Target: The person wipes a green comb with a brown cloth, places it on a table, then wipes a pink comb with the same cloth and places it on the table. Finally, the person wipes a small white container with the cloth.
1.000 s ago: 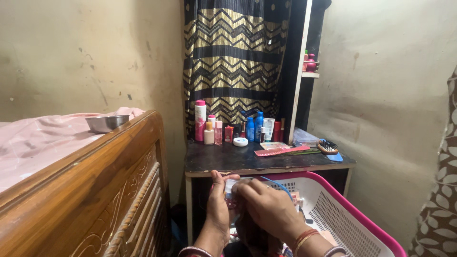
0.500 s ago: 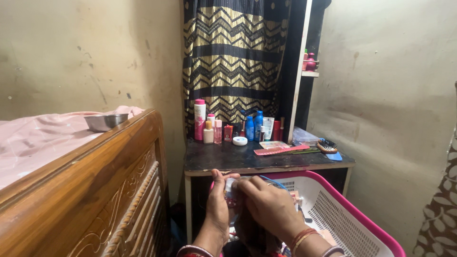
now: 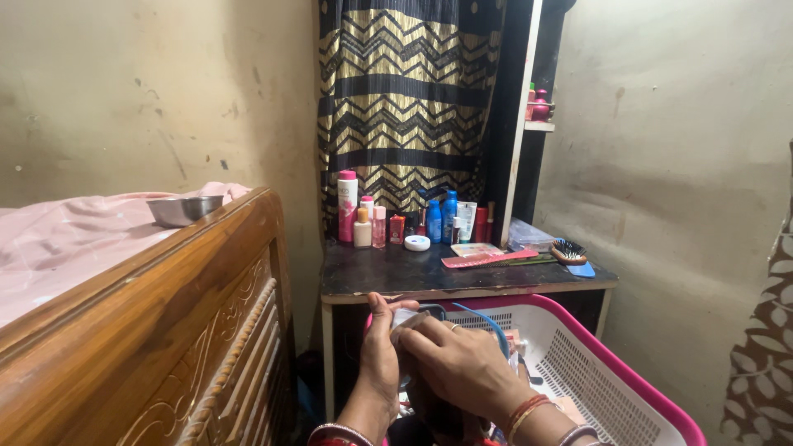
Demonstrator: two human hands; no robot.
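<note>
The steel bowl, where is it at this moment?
In the head view, the steel bowl is at the left, resting on the pink bedsheet just behind the wooden headboard.

Bottles and tubes on dark table [image 3: 462, 277] by curtain — tall white bottle with pink cap [image 3: 347, 206], blue bottles [image 3: 442, 218], white tube [image 3: 466, 220], small red containers [image 3: 397, 229], round white jar [image 3: 417, 243].

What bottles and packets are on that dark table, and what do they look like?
Tall bottle: back left of the table, white with a pink cap.
Small bottle: beside it, cream, orange top.
Blue bottle: back middle, upright.
White tube: right of the blue bottle, standing.
Round jar: in front, low, white.
Small packet: pale, held by both hands, left hand, right hand.
</note>
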